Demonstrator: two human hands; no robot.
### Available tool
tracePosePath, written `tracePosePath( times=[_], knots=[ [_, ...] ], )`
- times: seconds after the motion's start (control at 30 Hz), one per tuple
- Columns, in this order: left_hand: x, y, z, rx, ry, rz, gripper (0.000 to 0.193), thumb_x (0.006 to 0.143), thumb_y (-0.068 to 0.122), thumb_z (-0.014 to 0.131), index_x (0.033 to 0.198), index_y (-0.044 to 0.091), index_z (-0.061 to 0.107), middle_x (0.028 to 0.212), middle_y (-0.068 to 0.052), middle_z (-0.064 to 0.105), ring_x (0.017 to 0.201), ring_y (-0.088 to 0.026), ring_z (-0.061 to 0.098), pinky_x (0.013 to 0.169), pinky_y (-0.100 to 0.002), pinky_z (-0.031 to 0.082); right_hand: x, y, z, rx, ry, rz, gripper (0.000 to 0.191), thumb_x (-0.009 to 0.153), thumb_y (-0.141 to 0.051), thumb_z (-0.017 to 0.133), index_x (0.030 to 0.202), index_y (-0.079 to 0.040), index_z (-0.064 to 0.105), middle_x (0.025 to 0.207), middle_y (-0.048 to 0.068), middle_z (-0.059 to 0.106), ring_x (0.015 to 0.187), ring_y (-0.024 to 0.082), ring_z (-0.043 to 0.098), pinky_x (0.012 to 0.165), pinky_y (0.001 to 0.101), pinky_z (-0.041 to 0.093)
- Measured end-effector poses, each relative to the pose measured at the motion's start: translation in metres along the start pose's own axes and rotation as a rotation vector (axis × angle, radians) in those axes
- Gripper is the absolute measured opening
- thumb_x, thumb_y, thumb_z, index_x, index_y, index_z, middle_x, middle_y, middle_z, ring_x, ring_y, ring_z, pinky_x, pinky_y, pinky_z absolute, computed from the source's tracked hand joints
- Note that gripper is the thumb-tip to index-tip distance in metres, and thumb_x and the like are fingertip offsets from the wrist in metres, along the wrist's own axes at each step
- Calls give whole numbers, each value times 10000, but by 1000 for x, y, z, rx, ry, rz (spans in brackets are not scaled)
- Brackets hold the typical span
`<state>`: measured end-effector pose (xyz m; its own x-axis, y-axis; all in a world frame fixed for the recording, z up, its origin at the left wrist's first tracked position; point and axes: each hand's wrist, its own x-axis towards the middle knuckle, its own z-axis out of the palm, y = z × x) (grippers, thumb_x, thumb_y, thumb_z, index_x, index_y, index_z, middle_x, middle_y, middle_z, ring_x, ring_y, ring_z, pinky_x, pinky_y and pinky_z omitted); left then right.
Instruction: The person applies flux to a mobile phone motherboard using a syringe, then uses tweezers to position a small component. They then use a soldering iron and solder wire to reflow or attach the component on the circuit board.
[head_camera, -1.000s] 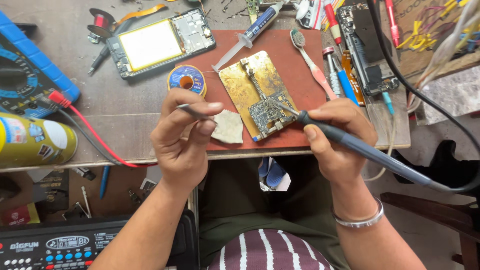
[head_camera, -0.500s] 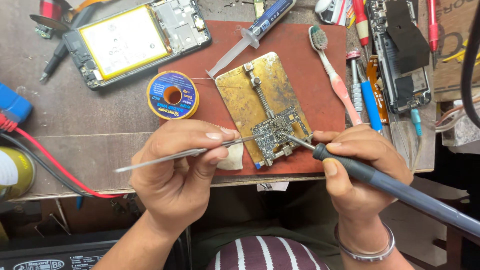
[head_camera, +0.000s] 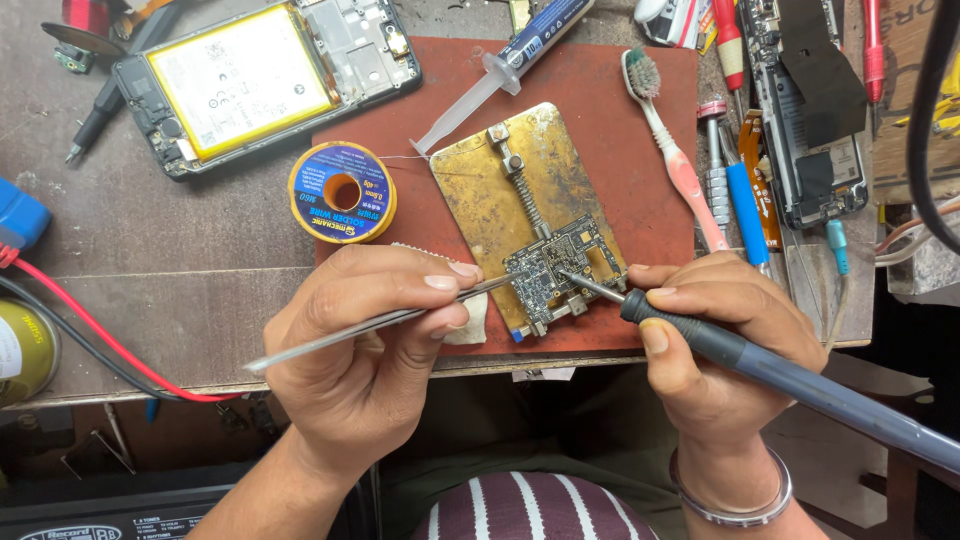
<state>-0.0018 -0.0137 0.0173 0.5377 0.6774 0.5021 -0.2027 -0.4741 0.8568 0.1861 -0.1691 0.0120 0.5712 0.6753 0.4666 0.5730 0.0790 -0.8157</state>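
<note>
**A:** What have you got in your hands?

**B:** Your left hand (head_camera: 370, 350) is closed around slim metal tweezers (head_camera: 380, 322), pinched between thumb and fingers. Their tips reach the left edge of the small circuit board (head_camera: 556, 270). Your right hand (head_camera: 725, 340) is wrapped around the dark handle of a soldering iron (head_camera: 740, 352), and its metal tip rests on the board from the right.

**A:** And where does the board sit?

**B:** It is clamped at the lower end of a brass-coloured holder plate (head_camera: 500, 190), which lies on a reddish-brown mat (head_camera: 600, 90) on the counter (head_camera: 150, 290), just ahead of both your hands.

**A:** What lies around you?

**B:** A spool of solder wire (head_camera: 342, 192) sits at the mat's left edge, near the plate. A syringe (head_camera: 510, 62) lies slanted above the plate, and a toothbrush (head_camera: 672, 150) to its right. An opened phone with a yellow battery (head_camera: 262, 80) rests at the upper left, well apart from the board. A red cable (head_camera: 100, 335) crosses the counter's left side, and a second opened phone (head_camera: 810, 120) lies far right.
</note>
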Motion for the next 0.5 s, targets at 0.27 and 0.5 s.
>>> tracePosePath(
  times=[0.27,0.5],
  knots=[
    [0,0,0,-10,-7,-3,175,1020,55,724,1126,47,584,1044,-114,713,959,-190,760,842,-273,636,0,-1,1,2,6,7,221,914,-187,766,979,2,672,828,88,681,826,228,748,788,293,616],
    [1,0,-1,-5,-12,9,181,1018,59,728,1128,49,584,1042,-110,715,957,-187,762,842,-274,642,0,-1,1,-13,11,11,223,921,-187,768,990,4,676,836,98,690,838,232,756,781,280,604]
  ],
)
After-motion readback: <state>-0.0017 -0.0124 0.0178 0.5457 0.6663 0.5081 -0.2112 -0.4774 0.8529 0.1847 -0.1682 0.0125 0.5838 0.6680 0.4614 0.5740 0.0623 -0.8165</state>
